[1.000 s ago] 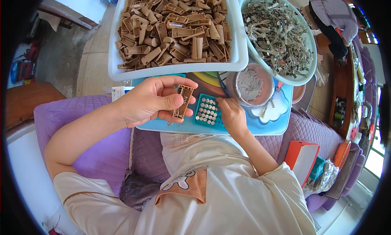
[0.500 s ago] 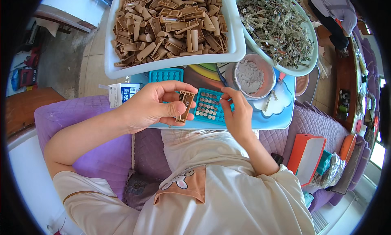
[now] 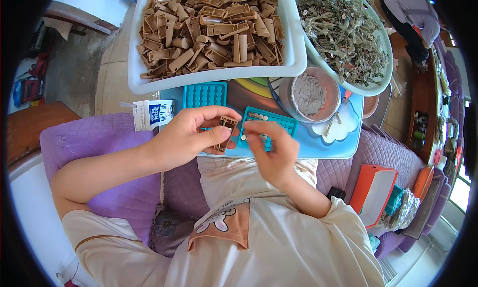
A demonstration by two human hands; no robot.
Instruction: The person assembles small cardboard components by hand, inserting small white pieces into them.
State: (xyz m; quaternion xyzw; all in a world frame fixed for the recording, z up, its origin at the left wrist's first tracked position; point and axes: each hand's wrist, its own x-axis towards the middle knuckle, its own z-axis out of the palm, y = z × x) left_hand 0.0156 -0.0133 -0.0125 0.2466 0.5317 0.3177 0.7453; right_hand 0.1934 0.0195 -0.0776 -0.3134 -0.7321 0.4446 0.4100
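Note:
My left hand [image 3: 191, 133] grips a brown plastic casing [image 3: 217, 146] between thumb and fingers, its hollow side with small inner parts turned upward. Just to the right, my right hand [image 3: 275, 150] is closed in a pinch above a teal tray [image 3: 290, 126]. Whatever lies between those fingertips is too small to make out. The tray has round pockets, some of them holding small silvery discs [image 3: 257, 116]; my right hand covers part of it. A second teal tray [image 3: 205, 94] with round pockets lies behind my left hand.
A white tub [image 3: 219, 75] heaped with brown casings stands at the back. Beside it is a pale green basin [image 3: 387, 48] of clear-wrapped parts. A bucket [image 3: 326, 95] holds small white strips. A white carton [image 3: 144, 117] stands left; an orange-red box [image 3: 366, 187] sits on the sofa.
My right hand has moved left and nearer to me, over the tray, and hides more of its discs. In my left hand the casing has tilted slightly.

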